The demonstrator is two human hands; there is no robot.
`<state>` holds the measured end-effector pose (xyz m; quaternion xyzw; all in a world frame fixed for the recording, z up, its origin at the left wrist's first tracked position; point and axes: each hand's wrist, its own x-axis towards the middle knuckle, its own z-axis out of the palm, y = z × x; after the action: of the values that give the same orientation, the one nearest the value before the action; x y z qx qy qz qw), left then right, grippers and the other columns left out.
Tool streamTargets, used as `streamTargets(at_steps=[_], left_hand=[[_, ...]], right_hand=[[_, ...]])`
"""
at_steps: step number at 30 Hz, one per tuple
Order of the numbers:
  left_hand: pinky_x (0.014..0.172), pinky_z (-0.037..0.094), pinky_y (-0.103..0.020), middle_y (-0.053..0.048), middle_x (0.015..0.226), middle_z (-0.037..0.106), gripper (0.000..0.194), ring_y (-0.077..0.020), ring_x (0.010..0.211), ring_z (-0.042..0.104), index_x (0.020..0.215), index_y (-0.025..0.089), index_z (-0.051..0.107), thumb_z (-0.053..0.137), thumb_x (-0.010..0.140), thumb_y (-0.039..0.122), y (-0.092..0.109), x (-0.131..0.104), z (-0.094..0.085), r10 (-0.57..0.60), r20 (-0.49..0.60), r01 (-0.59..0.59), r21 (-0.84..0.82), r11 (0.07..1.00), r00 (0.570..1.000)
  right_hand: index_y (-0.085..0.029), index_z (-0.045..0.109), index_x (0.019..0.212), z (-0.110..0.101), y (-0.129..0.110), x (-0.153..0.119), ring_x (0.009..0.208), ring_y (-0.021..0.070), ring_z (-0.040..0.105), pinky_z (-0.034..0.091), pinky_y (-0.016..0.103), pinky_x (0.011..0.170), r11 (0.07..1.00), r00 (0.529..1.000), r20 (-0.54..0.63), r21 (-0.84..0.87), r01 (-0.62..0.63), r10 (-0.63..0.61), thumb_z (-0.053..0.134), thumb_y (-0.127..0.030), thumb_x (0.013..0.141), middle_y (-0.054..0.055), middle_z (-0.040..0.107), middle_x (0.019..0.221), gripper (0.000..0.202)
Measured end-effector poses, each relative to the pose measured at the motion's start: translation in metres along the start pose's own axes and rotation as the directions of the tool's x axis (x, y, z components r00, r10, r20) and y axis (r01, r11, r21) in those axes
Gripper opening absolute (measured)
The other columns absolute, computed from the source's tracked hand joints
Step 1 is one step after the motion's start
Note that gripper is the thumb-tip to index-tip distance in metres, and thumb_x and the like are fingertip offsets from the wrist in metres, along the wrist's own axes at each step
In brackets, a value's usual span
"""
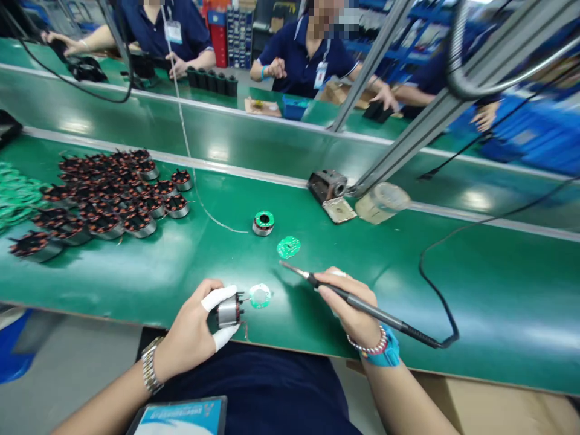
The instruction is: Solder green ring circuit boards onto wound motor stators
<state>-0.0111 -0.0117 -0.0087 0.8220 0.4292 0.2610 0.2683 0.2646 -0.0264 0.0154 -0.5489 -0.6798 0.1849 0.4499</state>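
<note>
My left hand (198, 326), with white covers on thumb and finger, grips a silver motor stator (228, 311) on its side near the table's front edge. Just right of it a green ring-shaped circuit board (260, 296) lies on the table. My right hand (347, 302) is closed around a black soldering iron (362, 305), its tip pointing left above the table. Beyond the tip lies another green board (289, 247). A stator topped with a green board (263, 223) stands upright behind it.
Many stators (104, 205) crowd the left of the green table (217, 254), beside a pile of green boards (18, 196). At the back are a metal holder (328, 187) and a translucent tub (383, 202). The iron's cable (446, 302) curves right. Several people work across the bench.
</note>
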Motion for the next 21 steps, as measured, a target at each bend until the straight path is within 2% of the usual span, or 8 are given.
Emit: streamTargets(at_steps=[2, 5, 9, 13, 15, 17, 19, 21], left_hand=[[0.074, 0.051, -0.029, -0.005, 0.101, 0.051, 0.045, -0.0176, 0.086, 0.058, 0.112, 0.021, 0.045, 0.058, 0.069, 0.019, -0.001, -0.001, 0.002, -0.003, -0.011, 0.003, 0.012, 1.000, 1.000], [0.071, 0.052, -0.028, -0.005, 0.101, 0.053, 0.046, -0.0177, 0.084, 0.060, 0.113, 0.022, 0.045, 0.057, 0.069, 0.019, -0.003, -0.002, 0.005, 0.016, -0.041, -0.016, 0.007, 1.000, 0.999], [0.071, 0.053, -0.030, -0.006, 0.103, 0.053, 0.048, -0.0197, 0.088, 0.060, 0.114, 0.022, 0.045, 0.058, 0.068, 0.018, -0.005, -0.003, 0.008, 0.027, -0.067, -0.028, -0.005, 1.000, 0.997], [0.076, 0.052, -0.032, -0.007, 0.104, 0.054, 0.049, -0.0197, 0.089, 0.060, 0.112, 0.021, 0.046, 0.059, 0.066, 0.016, -0.002, -0.001, 0.004, -0.005, -0.056, 0.003, -0.036, 0.999, 0.998], [0.079, 0.051, -0.033, -0.007, 0.104, 0.056, 0.048, -0.0198, 0.090, 0.060, 0.111, 0.020, 0.046, 0.061, 0.065, 0.016, 0.002, 0.002, 0.000, -0.028, -0.041, 0.025, -0.064, 0.998, 0.999], [0.081, 0.050, -0.035, -0.007, 0.103, 0.058, 0.048, -0.0204, 0.091, 0.060, 0.110, 0.020, 0.047, 0.063, 0.065, 0.019, 0.005, 0.007, -0.003, -0.050, -0.022, 0.048, -0.095, 0.994, 0.998], [0.081, 0.050, -0.036, -0.006, 0.102, 0.060, 0.049, -0.0209, 0.091, 0.060, 0.110, 0.020, 0.047, 0.065, 0.065, 0.021, 0.008, 0.012, -0.006, -0.075, -0.002, 0.075, -0.115, 0.991, 0.997], [0.083, 0.050, -0.038, -0.006, 0.102, 0.061, 0.050, -0.0215, 0.091, 0.060, 0.110, 0.019, 0.048, 0.067, 0.064, 0.024, 0.008, 0.016, -0.006, -0.089, 0.017, 0.090, -0.117, 0.989, 0.996]], right_hand=[[-0.023, 0.067, 0.088, -0.021, 0.017, 0.015, 0.075, 0.0183, 0.062, 0.049, 0.032, 0.070, 0.982, 0.979, -0.204, -0.183, -0.057, 0.019, 0.057, -0.028, 0.077, 0.004, 0.068, 0.082, 0.015], [-0.019, 0.066, 0.093, -0.058, 0.052, 0.047, 0.083, 0.0217, 0.061, 0.047, 0.037, 0.079, 0.885, 0.876, -0.476, -0.435, -0.164, -0.071, 0.053, -0.036, 0.078, 0.008, 0.068, 0.090, 0.026], [-0.014, 0.066, 0.086, -0.091, 0.086, 0.080, 0.081, 0.0254, 0.060, 0.046, 0.040, 0.076, 0.820, 0.855, -0.513, -0.520, -0.239, -0.076, 0.054, -0.041, 0.074, 0.013, 0.066, 0.085, 0.031], [-0.017, 0.062, 0.087, -0.079, 0.071, 0.075, 0.058, 0.0178, 0.061, 0.049, 0.032, 0.061, 0.856, 0.876, -0.481, -0.466, -0.223, -0.034, 0.050, -0.038, 0.079, 0.007, 0.065, 0.071, 0.026], [-0.019, 0.059, 0.087, -0.058, 0.046, 0.059, 0.055, 0.0156, 0.061, 0.050, 0.028, 0.059, 0.890, 0.906, -0.423, -0.423, -0.172, -0.026, 0.050, -0.035, 0.081, 0.003, 0.065, 0.066, 0.019], [-0.022, 0.056, 0.087, -0.033, 0.017, 0.041, 0.071, 0.0167, 0.066, 0.052, 0.028, 0.067, 0.946, 0.984, -0.149, -0.321, 0.048, -0.100, 0.053, -0.027, 0.081, 0.004, 0.068, 0.078, 0.008], [-0.022, 0.053, 0.095, -0.010, -0.006, 0.024, 0.094, 0.0192, 0.063, 0.052, 0.030, 0.078, 0.947, 0.957, 0.130, -0.160, 0.280, -0.261, 0.054, -0.020, 0.080, 0.008, 0.066, 0.101, 0.015], [-0.022, 0.053, 0.096, 0.007, -0.021, 0.014, 0.106, 0.0207, 0.057, 0.051, 0.031, 0.082, 0.911, 0.895, 0.242, -0.083, 0.404, -0.375, 0.052, -0.015, 0.080, 0.009, 0.064, 0.104, 0.018]])
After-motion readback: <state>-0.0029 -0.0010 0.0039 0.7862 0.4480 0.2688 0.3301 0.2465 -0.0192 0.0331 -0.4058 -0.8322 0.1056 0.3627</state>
